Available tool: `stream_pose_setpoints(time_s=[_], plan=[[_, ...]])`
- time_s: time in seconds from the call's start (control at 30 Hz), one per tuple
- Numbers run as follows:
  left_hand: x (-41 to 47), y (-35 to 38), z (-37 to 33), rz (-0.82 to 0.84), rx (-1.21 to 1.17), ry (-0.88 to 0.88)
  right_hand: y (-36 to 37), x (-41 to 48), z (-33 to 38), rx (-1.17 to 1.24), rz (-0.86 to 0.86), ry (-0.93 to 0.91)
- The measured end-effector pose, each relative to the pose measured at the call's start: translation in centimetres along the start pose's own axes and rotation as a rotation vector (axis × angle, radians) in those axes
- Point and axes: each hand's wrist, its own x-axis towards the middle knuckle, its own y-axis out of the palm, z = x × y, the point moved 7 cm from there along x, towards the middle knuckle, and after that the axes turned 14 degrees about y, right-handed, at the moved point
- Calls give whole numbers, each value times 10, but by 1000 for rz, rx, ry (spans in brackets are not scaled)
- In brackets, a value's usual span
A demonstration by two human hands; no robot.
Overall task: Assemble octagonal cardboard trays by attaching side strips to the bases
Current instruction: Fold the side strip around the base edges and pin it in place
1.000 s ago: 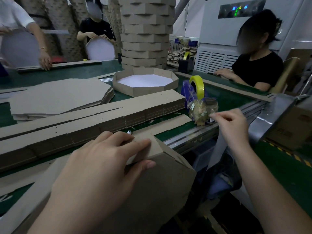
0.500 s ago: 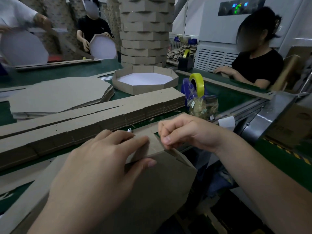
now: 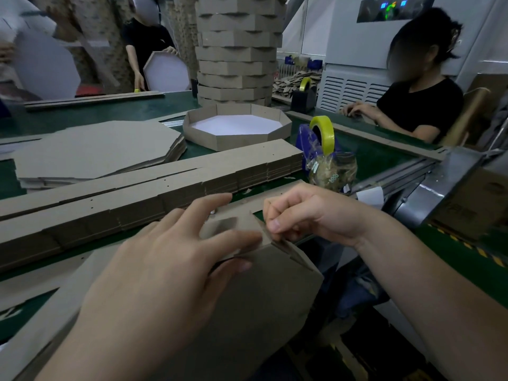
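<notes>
Head view: the left hand [image 3: 165,270] lies spread flat, fingers straight, pressing a folded brown cardboard side strip [image 3: 242,225] against the matte brown octagonal cardboard base [image 3: 261,312], nearer than the glossy yellow tape roll [image 3: 325,133]. The right hand [image 3: 310,215], fingers curled, pinches the strip's notched edge.

The left hand [image 3: 165,270] is covering much of the near cardboard base [image 3: 261,298], whose near-left part is running off the bottom edge. The right hand [image 3: 310,215] is pinching at the corner of the side strip [image 3: 242,224], its curled fingertips hiding the spot they are gripping. The far tower of trays [image 3: 237,50] is being cut off by the top edge. A person [image 3: 33,50] at far left is smearing into motion blur. The contents of the clear bag [image 3: 332,171] are staying too indistinct to tell.
</notes>
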Motion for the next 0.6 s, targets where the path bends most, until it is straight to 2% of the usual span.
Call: stream_pose_setpoints(time_s=[0.23, 0.47, 0.6], plan=[[-1, 3, 0, 13, -43, -8, -1, -1, -6, -98, 36, 104], [2, 9, -5, 20, -56, -10, -6, 3, -23, -95, 73, 270], [2, 6, -1, -8, -65, -32, -13, 7, -36, -257, -37, 310]])
